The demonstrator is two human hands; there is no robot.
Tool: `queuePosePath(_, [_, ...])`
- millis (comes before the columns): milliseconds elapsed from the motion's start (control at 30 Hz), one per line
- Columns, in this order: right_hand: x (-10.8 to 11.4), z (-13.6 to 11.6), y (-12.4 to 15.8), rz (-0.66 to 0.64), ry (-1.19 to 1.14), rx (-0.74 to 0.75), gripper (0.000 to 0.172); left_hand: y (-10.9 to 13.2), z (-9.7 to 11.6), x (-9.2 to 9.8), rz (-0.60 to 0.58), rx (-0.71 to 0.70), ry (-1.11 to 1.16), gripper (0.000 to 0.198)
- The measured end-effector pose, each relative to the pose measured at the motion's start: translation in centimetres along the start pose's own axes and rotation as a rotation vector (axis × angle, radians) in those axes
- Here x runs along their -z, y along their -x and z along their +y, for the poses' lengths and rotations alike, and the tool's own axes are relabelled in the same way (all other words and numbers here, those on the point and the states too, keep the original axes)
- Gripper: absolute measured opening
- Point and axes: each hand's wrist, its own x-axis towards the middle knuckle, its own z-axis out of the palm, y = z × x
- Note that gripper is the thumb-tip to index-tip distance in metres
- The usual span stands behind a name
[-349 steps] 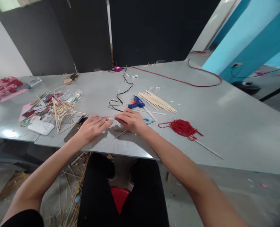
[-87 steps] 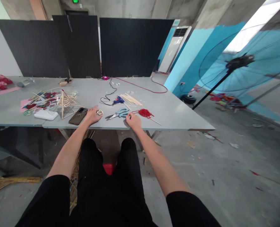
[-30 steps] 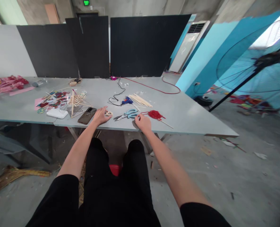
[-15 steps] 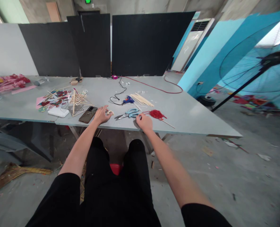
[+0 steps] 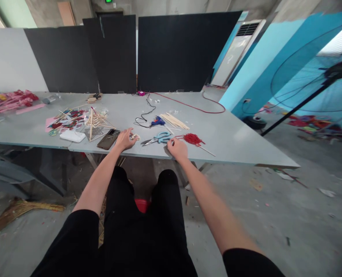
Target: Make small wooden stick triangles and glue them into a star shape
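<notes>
Gray table [image 5: 240,142] runs across the room, tall black boards [image 5: 188,50] standing along its far edge, and there's craft stuff all over it. Left hand [image 5: 125,141] is down near the front edge, fingers loosely bent around a little wooden stick piece [image 5: 135,137]; they're at least right up against it, but can't tell if they're actually gripping. Right hand [image 5: 177,149] is curled up pretty tight, thumb and pointer nearly meeting, and honestly can't tell if anything's pinched in there. Scissors [image 5: 160,137] with light blue handles lie between the two hands, handles just beside the right one, blades aimed left. Red yarn [image 5: 193,139] is bunched up just past the right hand, a blue glue gun [image 5: 158,121] sits behind the scissors, and a phone [image 5: 108,139] lies just left of the left hand.
</notes>
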Motion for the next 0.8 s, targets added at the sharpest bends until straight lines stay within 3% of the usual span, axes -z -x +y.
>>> queuePosePath(800, [0.11,0.0,0.03,-0.005,0.009,0.001,0.03,0.08,0.09,0.07,0.0,0.007,0.012,0.056])
